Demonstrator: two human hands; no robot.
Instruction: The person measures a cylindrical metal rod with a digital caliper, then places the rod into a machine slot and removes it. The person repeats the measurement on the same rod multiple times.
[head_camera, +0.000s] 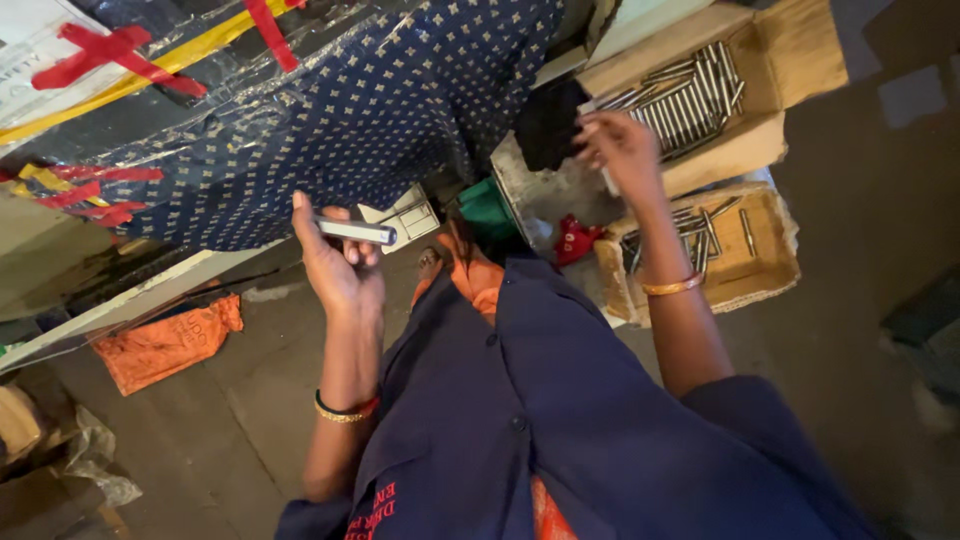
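Note:
My left hand (340, 262) is raised in front of me and grips a short shiny metal rod (356, 231), held level between thumb and fingers. My right hand (622, 148) reaches out to the upper cardboard box (800, 50), which holds several similar metal rods (682, 100); its fingertips pinch at the rods' near ends, beside a black cloth (549, 122). Whether it has hold of one cannot be told. Both wrists wear bangles. My dark blue work coat (560, 420) fills the lower middle.
A second cardboard box (775, 265) with a few rods lies below the first. A red cloth (575, 240) and a green object (487, 212) lie near it. A dotted blue sheet (380, 110) covers a bulk at upper left. An orange bag (165, 342) lies on the concrete floor.

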